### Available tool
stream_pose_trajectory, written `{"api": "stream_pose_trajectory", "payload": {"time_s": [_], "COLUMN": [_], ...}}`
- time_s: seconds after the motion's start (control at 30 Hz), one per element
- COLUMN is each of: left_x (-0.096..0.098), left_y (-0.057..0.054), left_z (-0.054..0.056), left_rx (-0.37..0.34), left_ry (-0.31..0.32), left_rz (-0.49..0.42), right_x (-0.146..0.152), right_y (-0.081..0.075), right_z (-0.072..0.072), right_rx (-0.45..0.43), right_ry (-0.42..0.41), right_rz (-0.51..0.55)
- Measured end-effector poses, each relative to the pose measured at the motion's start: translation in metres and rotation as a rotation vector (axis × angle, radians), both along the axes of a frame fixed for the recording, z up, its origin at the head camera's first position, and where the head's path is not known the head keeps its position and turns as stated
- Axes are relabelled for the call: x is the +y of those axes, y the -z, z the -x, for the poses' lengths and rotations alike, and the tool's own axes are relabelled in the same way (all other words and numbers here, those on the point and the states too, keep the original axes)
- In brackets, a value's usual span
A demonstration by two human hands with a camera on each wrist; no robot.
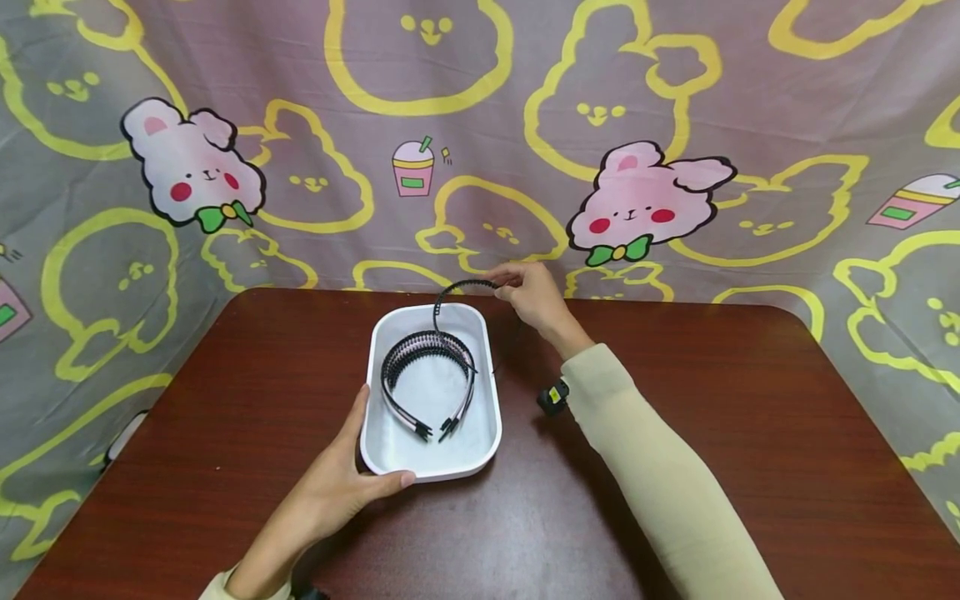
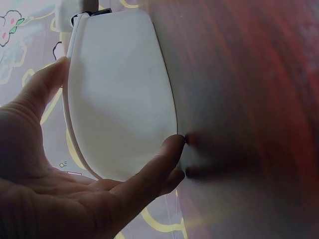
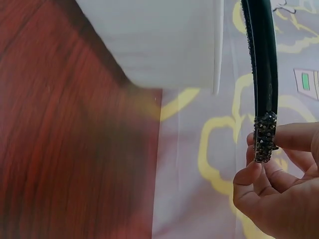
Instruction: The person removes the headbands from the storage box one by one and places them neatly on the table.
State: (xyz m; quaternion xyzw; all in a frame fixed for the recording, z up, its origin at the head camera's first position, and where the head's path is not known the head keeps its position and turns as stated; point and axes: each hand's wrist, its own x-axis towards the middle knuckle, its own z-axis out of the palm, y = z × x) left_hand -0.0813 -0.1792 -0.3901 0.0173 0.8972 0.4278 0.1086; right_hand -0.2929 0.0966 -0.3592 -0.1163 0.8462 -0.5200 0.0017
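Note:
A white plastic tub (image 1: 405, 457) is on the table, and my left hand (image 1: 326, 487) grips its near left corner. The thumb lies along the near side; in the left wrist view the fingers (image 2: 162, 159) reach around the tub's wall (image 2: 119, 89). Inside the tub sits a nested stack of headbands (image 1: 408, 354), black toothed ones with a pinkish one among them. My right hand (image 1: 536, 300) pinches a black headband (image 1: 437, 312) over the tub's far right corner. In the right wrist view dark beads cover the pinched part of this headband (image 3: 265, 59).
The brown wooden table (image 1: 675, 400) extends on both sides of the tub. A patterned curtain (image 1: 480, 150) with cartoon rabbits hangs close behind its far edge. On the right wrist is a small black device (image 1: 553, 397).

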Motion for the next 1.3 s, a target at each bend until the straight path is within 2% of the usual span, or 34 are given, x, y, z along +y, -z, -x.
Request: {"api": "stream_pose_trajectory", "payload": {"time_s": [0.63,1.0,1.3], "left_x": [0.0,0.0,0.001], "left_y": [0.0,0.001,0.0], "left_z": [0.001,0.001,0.0], "left_rx": [0.009,0.007,0.005], "left_ry": [-0.002,0.001,-0.001], "left_rz": [-0.005,-0.004,-0.006], "right_x": [0.044,0.061,0.061], "right_y": [0.006,0.019,0.034], "right_z": [0.014,0.02,0.024], "right_rx": [-0.057,-0.068,-0.08], "right_ry": [0.077,0.119,0.143], "right_rz": [0.018,-0.022,-0.058]}}
